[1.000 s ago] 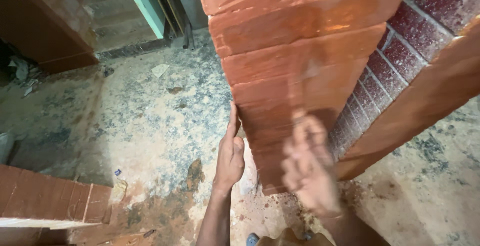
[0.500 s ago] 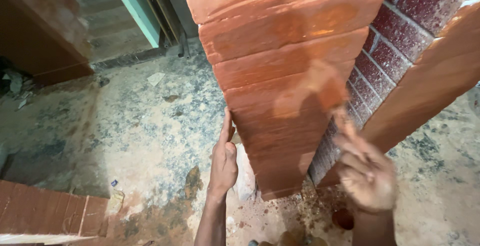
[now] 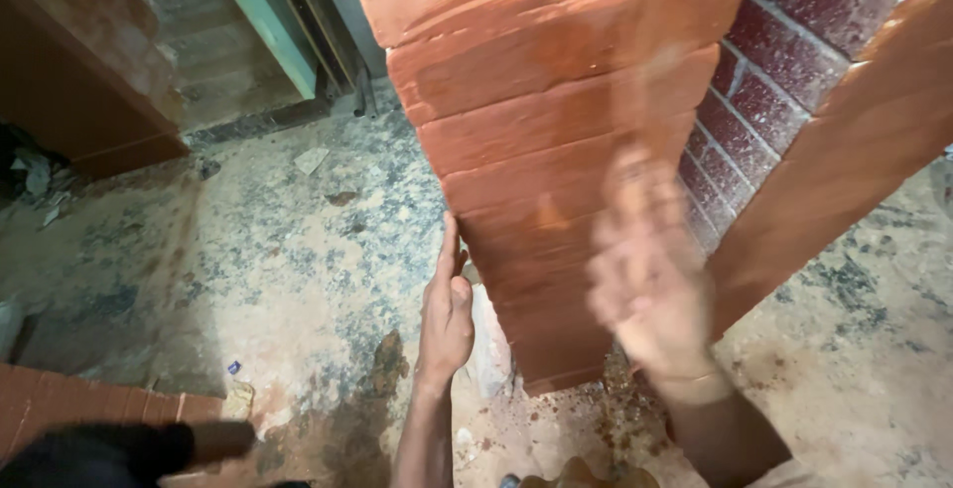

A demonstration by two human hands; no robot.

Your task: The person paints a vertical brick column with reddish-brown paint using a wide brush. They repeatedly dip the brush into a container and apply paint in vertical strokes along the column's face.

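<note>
We note: left hand [image 3: 446, 314] flat against brick stack [image 3: 556, 140], right hand [image 3: 650, 270] blurred, fingers spread, over speckled concrete floor [image 3: 268, 250].

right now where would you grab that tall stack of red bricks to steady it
Probably by its two upright side faces, low down, one palm from each side. The brick stack is tall, narrow and flat-sided with no handle. The left hand already lies flat on its left face; the right hand is blurred in front of its right side, contact unclear.
</note>
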